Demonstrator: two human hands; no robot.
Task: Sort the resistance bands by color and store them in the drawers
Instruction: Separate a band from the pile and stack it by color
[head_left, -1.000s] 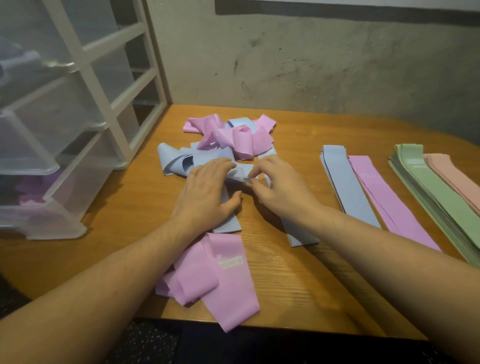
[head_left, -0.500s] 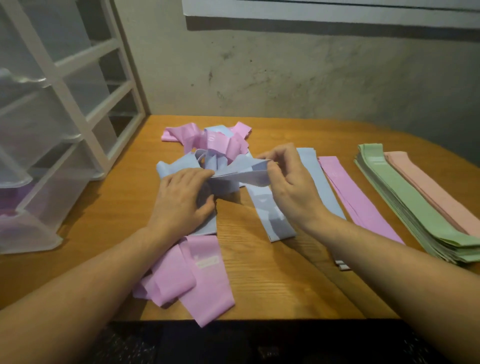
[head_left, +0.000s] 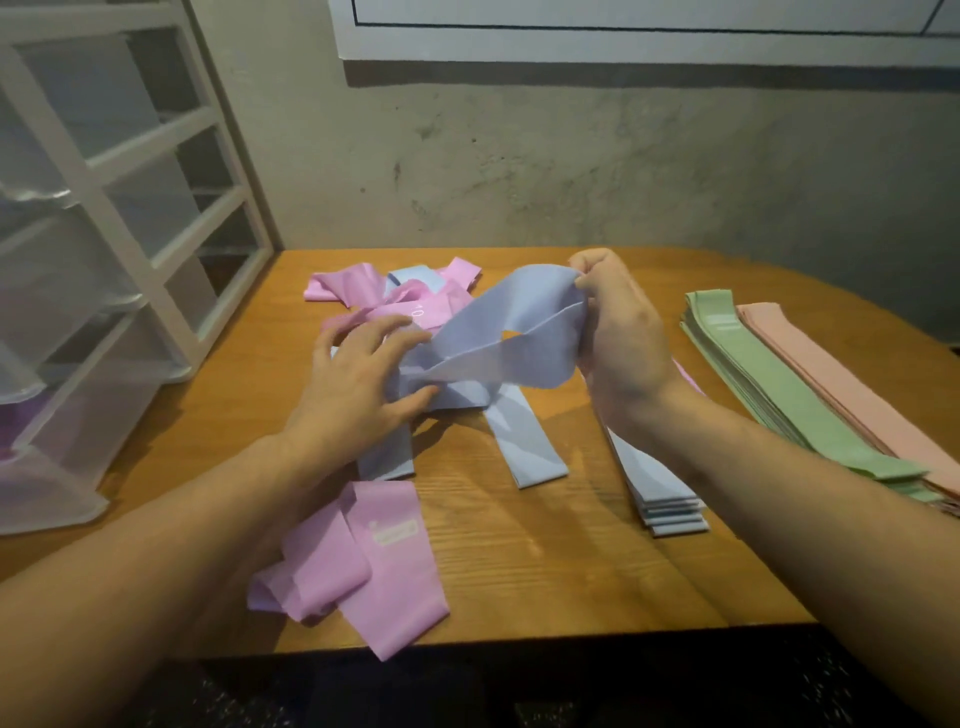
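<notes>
A clear drawer unit (head_left: 104, 270) stands at left, purple showing in its lowest drawer. The left hand (head_left: 358, 384) presses spread fingers on the blue band (head_left: 498, 338); the right hand (head_left: 618, 332) pinches its raised end above the surface (head_left: 519, 561).

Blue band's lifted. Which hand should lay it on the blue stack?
Right, probably. The right hand already pinches the raised end of the blue band, and the blue stack lies directly below its wrist. The left hand is spread over the band's tangled lower part, farther from the stack.
</notes>
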